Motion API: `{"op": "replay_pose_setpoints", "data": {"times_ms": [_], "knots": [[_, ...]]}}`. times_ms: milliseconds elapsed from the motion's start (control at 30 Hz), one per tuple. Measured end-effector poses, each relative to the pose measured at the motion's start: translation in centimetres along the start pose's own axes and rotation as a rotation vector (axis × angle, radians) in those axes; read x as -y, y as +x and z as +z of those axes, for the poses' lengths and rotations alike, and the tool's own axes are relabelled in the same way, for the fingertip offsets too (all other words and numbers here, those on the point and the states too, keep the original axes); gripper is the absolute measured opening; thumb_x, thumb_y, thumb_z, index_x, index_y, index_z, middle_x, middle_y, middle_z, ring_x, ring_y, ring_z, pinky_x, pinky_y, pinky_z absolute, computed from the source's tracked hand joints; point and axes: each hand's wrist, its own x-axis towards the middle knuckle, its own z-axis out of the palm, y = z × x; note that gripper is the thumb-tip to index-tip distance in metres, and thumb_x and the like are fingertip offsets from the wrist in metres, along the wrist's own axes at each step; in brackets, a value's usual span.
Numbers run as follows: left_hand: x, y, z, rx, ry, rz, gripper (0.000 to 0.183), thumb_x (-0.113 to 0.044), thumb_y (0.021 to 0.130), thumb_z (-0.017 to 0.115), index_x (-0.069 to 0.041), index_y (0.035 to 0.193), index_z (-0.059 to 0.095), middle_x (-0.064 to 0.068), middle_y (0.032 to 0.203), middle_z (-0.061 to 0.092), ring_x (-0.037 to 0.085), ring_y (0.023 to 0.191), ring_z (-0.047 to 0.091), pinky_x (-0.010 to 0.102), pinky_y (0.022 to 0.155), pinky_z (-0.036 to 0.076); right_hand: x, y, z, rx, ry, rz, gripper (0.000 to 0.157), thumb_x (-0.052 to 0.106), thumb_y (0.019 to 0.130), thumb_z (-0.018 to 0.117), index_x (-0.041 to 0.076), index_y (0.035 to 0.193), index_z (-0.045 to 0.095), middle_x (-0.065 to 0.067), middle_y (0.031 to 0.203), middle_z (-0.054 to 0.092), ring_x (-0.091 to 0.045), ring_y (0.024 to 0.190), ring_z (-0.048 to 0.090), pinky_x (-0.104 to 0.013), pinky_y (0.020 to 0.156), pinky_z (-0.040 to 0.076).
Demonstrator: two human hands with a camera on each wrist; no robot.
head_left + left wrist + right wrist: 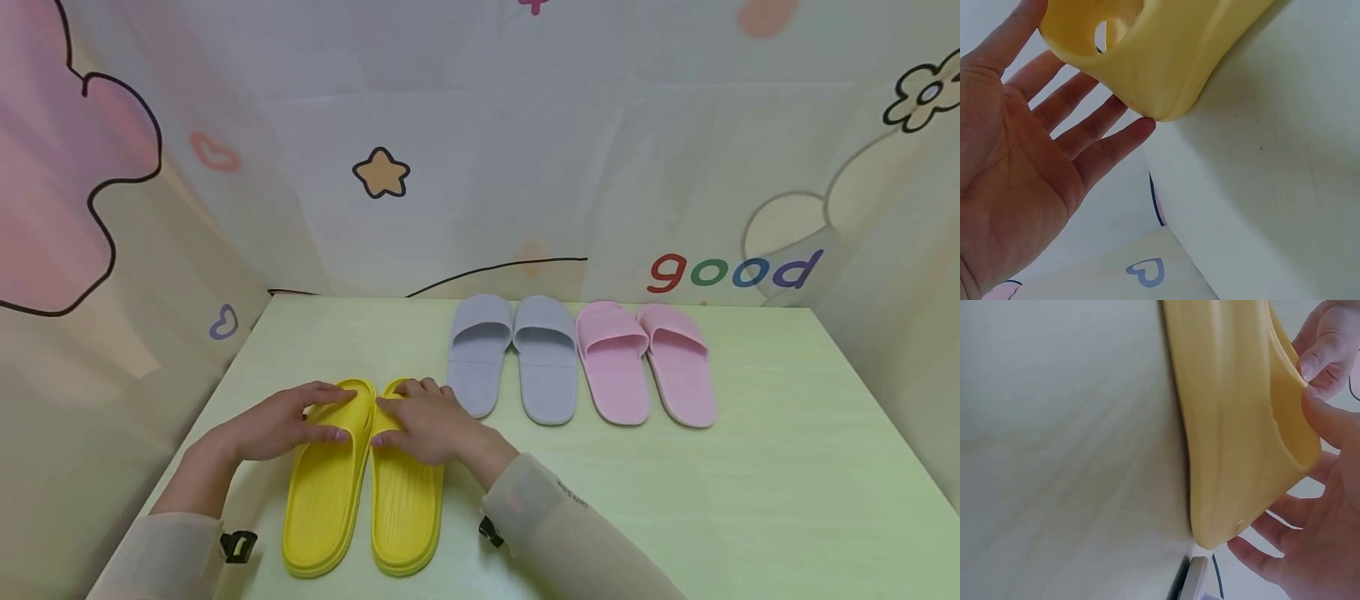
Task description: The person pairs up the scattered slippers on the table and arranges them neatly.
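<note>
A pair of yellow slippers lies side by side on the table, toes pointing away. On the left yellow slipper (321, 504) rests my left hand (270, 423), thumb and fingers spread over its strap. Seen from the left wrist, those fingers are fairly straight and their tips touch the yellow toe end (1172, 62). My right hand (431, 423) lies over the strap of the right yellow slipper (407, 512). In the right wrist view its thumb touches the strap's edge, and the extended fingers reach along the yellow toe end (1229, 469).
Behind and to the right stand a grey pair of slippers (549, 387) and a pink pair of slippers (618, 387), near the back edge of the pale green table (750, 508). A printed cloth (480, 183) walls the back and sides.
</note>
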Motion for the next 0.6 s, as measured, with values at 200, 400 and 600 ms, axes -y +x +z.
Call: {"op": "replay_pose_setpoints", "data": {"times_ms": [200,400,600], "knots": [[-0.7,-0.6,0.6,-0.034,0.042,0.027,0.078,-0.059,0.093,0.068,-0.018,0.157,0.047,0.014,0.164,0.040,0.045,0.151,0.036,0.068,0.118,0.033,-0.1,-1.0,0.6,-0.020,0.030,-0.004,0.074,0.057,0.102,0.055,0.026,0.164,0.031,-0.009,0.169,0.030,-0.031,0.156,0.029,-0.051,0.126,0.030],[-2.1,-1.7,1.5,-0.086,0.156,0.063,0.083,-0.056,0.092,0.072,-0.014,0.158,0.043,0.019,0.166,0.033,0.048,0.149,0.035,0.070,0.114,0.038,0.8,-2.6,0.8,-0.045,-0.083,0.007,0.090,0.062,0.094,0.066,0.026,0.166,0.025,-0.007,0.171,0.024,-0.031,0.159,0.024,-0.053,0.127,0.028],[-4.0,-3.5,2.5,-0.149,0.267,0.060,0.092,-0.052,0.085,0.081,-0.015,0.160,0.041,0.017,0.169,0.026,0.047,0.151,0.029,0.067,0.108,0.046,2.0,-4.4,1.1,-0.053,-0.200,-0.005,0.097,0.067,0.089,0.069,0.026,0.166,0.025,-0.008,0.173,0.020,-0.033,0.160,0.019,-0.058,0.127,0.026]]}}
